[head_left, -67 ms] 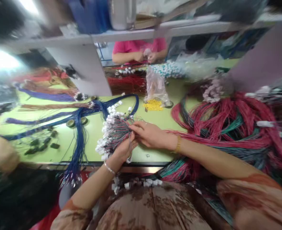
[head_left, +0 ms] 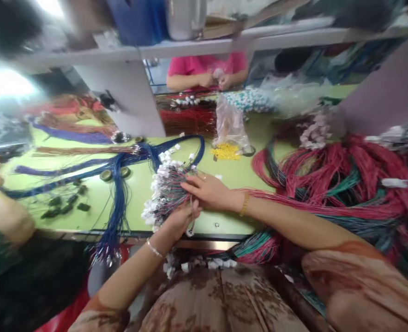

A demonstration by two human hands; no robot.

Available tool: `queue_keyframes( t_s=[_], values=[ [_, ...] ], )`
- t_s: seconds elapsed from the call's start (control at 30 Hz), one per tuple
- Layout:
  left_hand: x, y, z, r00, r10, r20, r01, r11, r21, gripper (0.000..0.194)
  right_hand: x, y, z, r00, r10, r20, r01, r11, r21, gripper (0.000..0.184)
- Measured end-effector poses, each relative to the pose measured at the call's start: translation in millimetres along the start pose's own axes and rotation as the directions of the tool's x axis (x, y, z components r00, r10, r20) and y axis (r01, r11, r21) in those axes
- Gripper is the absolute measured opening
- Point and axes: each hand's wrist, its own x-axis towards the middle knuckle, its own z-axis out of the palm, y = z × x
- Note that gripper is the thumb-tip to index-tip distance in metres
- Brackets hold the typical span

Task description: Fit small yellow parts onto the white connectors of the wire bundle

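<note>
A co-worker's blurred forearm [head_left: 6, 212] enters at far left of a pale-green workbench [head_left: 238, 173], near a scatter of small dark-green parts [head_left: 67, 205] and a long hank of thin blue wires [head_left: 116, 196] drooping over the front edge. At centre, a fan-shaped bundle of fine grey, black and red wires tipped with white plastic connectors [head_left: 169, 186] lies on the bench, connectors facing left. A worker's left hand [head_left: 180, 220] curls at its near side, a thin pale cable crossing the fingers; the right hand [head_left: 213, 191] reaches over the wire side from the right, thumb and fingertips touching the strands. How firmly either one grasps cannot be told. Beyond sit bright-yellow small pieces [head_left: 226, 151] before a clear plastic bag [head_left: 231, 122]; at right sprawls a heap of red and green wires [head_left: 315, 170]. The risk, in all likelihood, is tangling: crowded strands could snag on neighbouring connectors, and a loose hold could let the fan slide apart. Compared with the frame an instant earlier, the left hand sits lower, the right fingertips reach farther left, a small white piece [head_left: 218, 177] shows clear of the knuckles, and the whole view shifts slightly.
</note>
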Motion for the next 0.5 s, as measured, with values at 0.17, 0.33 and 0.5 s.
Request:
queue_keyframes(
  t_s=[0.17, 0.33, 0.5],
  values=[
    [-20, -3, -25.8, 0.988, 0.117, -0.1, -0.092, 0.97, 0.227, 0.044, 31, 0, 30, 0.974, 0.07, 0.217, -0.064, 0.997, -0.036, 0.044],
    [-13, 17, -30.8, 0.947, 0.307, -0.095, -0.183, 0.758, 0.627, 0.028, 40, -4, 22, 0.936, 0.193, 0.295, -0.18, 0.981, -0.071, 0.042],
    [-17, 15, -36.2, 0.931, 0.337, -0.142, -0.127, 0.663, 0.738, 0.034, 51, -20, 11, 0.992, 0.008, 0.129, -0.014, 0.999, 0.039, 0.032]
  ],
)
